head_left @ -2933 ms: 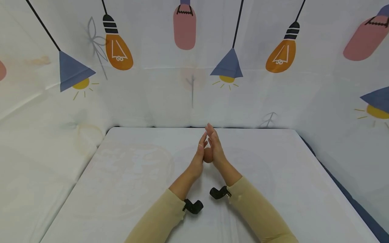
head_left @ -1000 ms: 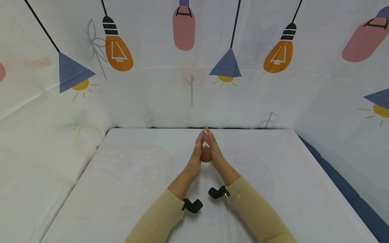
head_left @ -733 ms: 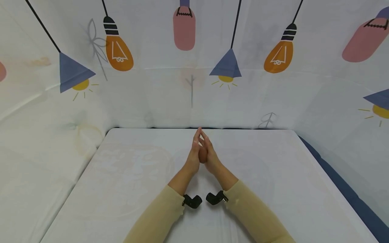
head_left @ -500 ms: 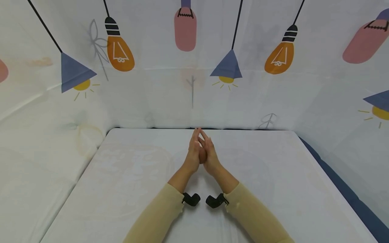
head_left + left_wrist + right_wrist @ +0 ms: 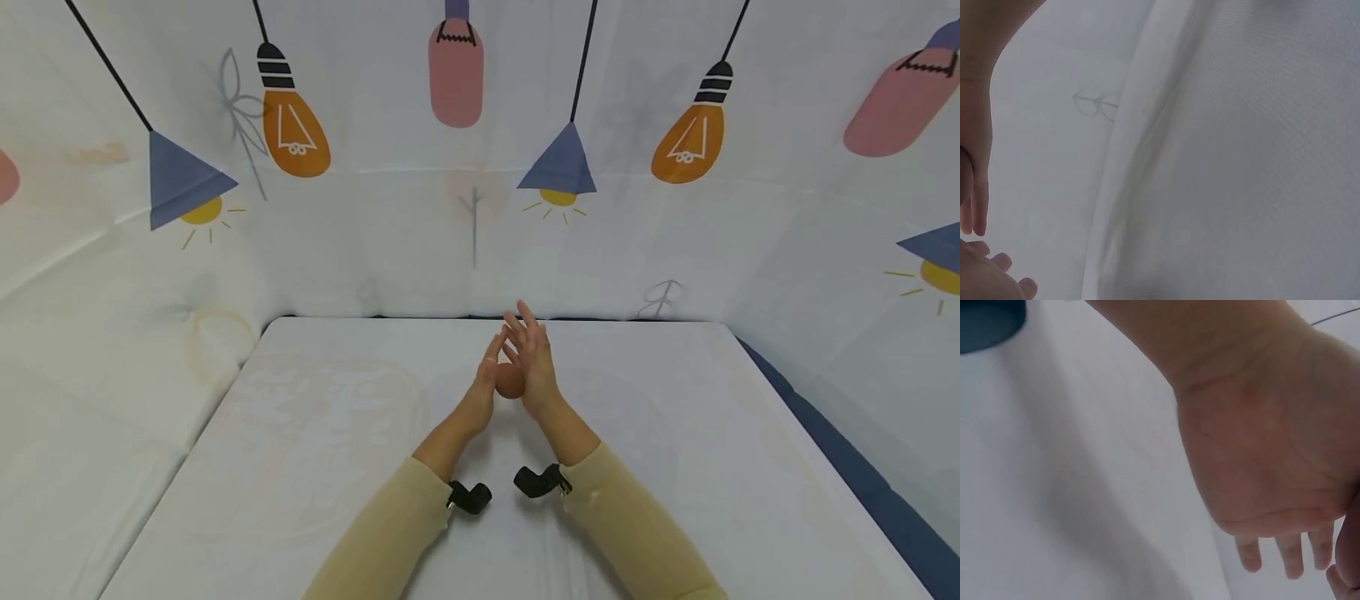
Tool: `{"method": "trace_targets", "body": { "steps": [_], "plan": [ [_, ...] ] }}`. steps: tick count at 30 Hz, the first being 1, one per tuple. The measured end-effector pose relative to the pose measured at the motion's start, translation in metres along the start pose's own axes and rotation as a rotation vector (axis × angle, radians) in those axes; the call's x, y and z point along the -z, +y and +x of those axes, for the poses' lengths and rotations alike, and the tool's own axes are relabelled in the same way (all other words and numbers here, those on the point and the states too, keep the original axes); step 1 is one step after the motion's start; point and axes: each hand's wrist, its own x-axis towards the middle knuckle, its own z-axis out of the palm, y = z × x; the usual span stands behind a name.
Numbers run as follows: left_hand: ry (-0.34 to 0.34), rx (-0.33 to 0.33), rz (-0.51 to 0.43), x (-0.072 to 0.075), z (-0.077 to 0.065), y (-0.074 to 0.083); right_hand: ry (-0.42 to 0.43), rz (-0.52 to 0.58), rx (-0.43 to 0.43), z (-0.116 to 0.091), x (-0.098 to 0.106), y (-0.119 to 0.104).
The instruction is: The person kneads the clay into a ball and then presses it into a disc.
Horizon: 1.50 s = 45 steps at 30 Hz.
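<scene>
A smooth, rounded, reddish-brown ball (image 5: 511,381), resembling clay, sits between the two palms near the table's far side. My left hand (image 5: 478,396) touches it from the left with fingers stretched forward. From the right, my right hand (image 5: 538,375) lies against the ball, its fingers straight, slightly spread and reaching farther forward. Only part of the ball (image 5: 965,178) shows at the left wrist view's edge. In the right wrist view, the right palm (image 5: 1266,456) faces the camera, and the ball (image 5: 1351,544) is cut off at the right edge.
The hands are over a white-covered table (image 5: 337,483). Behind it hangs a pale cloth (image 5: 397,233) printed with lamps and bulbs. Black wrist devices (image 5: 471,497) sit at both sleeve cuffs. Dark blue fabric (image 5: 862,475) shows beyond the right table edge.
My right hand slides back and forth against the left and is now farther forward, fingers more spread. The brown piece, longer and barrel-like a second ago, now looks round.
</scene>
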Motion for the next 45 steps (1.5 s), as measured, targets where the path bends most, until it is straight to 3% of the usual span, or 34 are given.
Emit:
{"method": "trace_targets", "body": {
  "steps": [5,12,17,22,29,33,38,45],
  "plan": [
    [-0.088,0.067,-0.112,-0.003,-0.003,-0.002,0.058,-0.05,0.014,0.006,0.007,0.004],
    [-0.127,0.001,-0.103,-0.007,-0.005,0.007,0.113,-0.101,0.004,0.012,0.012,0.012],
    [-0.088,-0.023,-0.162,-0.008,-0.004,0.009,0.054,-0.128,-0.093,0.013,0.012,0.02],
    [-0.009,-0.052,-0.201,-0.009,-0.002,0.007,-0.022,-0.084,-0.159,0.01,0.007,0.027],
    [0.202,0.014,-0.172,-0.009,0.0,0.013,-0.084,-0.038,-0.156,0.0,-0.007,0.026],
    [0.263,0.048,-0.157,-0.007,0.002,0.015,-0.133,-0.046,-0.111,-0.005,-0.011,0.025],
    [0.28,0.039,-0.15,-0.001,0.005,0.009,-0.215,-0.053,-0.071,-0.009,-0.012,0.022],
    [0.171,0.041,-0.09,0.004,0.003,0.005,-0.202,-0.017,-0.039,-0.014,-0.013,0.011]
  ]
}}
